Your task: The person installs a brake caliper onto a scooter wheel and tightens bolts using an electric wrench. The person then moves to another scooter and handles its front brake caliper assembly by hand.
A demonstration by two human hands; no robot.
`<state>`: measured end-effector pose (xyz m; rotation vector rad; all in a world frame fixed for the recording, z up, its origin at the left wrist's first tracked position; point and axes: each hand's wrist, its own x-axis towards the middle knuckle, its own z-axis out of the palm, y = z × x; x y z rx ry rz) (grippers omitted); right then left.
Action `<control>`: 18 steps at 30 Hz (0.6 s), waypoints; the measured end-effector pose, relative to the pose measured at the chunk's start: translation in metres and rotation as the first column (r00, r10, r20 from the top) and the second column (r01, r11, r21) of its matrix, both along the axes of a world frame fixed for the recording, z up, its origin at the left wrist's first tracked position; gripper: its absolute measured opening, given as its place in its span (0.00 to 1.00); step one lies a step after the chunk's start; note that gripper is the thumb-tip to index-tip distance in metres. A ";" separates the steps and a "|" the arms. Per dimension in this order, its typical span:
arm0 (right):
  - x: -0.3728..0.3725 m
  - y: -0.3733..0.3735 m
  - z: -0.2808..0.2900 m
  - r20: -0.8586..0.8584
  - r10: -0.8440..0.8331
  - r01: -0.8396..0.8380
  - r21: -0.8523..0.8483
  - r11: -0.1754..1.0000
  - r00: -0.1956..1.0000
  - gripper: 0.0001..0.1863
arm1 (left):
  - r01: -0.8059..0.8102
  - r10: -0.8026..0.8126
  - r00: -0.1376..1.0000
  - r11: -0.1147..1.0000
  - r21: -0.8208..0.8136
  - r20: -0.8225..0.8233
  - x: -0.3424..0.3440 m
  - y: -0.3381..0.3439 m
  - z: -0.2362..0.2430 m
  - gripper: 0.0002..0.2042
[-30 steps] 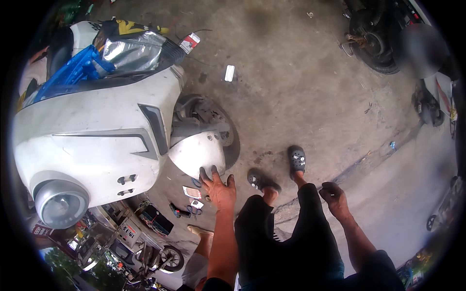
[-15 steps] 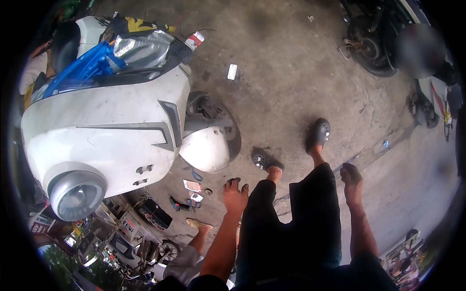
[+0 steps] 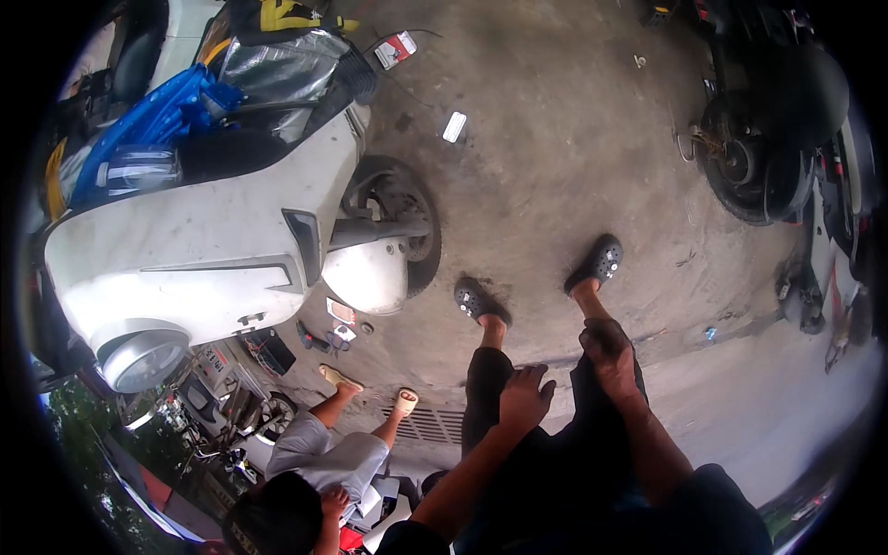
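My left hand (image 3: pixel 525 403) hangs over the dark trousers (image 3: pixel 490 381) on my lap, its thumb apart from the loosely bent fingers and nothing visible in it. To its right, my right hand (image 3: pixel 612 363) is beside my right knee. Its darkened fingers are curled in, and I see no object in them. Both hands are apart from each other. Beyond them, my feet wear dark clogs, the left clog (image 3: pixel 477 298) and the right clog (image 3: pixel 599 263), on the concrete floor (image 3: pixel 536 185).
A white scooter (image 3: pixel 222 231) fills the left, its front wheel (image 3: pixel 421 222) turned toward me. Small tools (image 3: pixel 319 339) lie below it. A person in grey shorts (image 3: pixel 328 453) sits at lower left, beside a floor grate (image 3: pixel 430 424). Another motorbike (image 3: pixel 740 166) stands far right.
The view has shifted, bringing more of the seated person into sight. Both my hands have come closer together; the right one has moved inward to the knee, the left toward my lap.
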<state>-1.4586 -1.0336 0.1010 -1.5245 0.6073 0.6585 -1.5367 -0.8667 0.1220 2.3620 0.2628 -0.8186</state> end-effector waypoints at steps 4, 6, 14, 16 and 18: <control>0.014 -0.043 -0.002 0.036 0.066 -0.065 -0.048 0.997 0.997 0.13 | -0.038 0.042 0.999 0.992 -0.123 0.031 0.015 -0.059 0.009 0.13; 0.013 -0.073 -0.009 -0.036 0.064 -0.067 -0.088 0.994 0.997 0.13 | -0.069 0.072 0.997 0.987 -0.145 0.014 0.028 -0.073 0.015 0.13; 0.031 -0.106 -0.034 0.022 0.104 -0.096 -0.224 0.970 0.994 0.13 | -0.151 0.154 0.988 0.985 -0.082 0.029 0.059 -0.058 -0.020 0.13; 0.044 -0.094 -0.041 0.007 0.075 -0.074 -0.134 0.988 0.997 0.13 | -0.128 0.130 0.988 0.991 -0.028 0.078 0.061 -0.046 -0.032 0.13; 0.040 -0.080 -0.046 -0.002 -0.018 0.018 -0.004 1.000 1.000 0.16 | -0.130 0.130 0.988 0.991 -0.015 0.085 0.062 -0.041 -0.033 0.13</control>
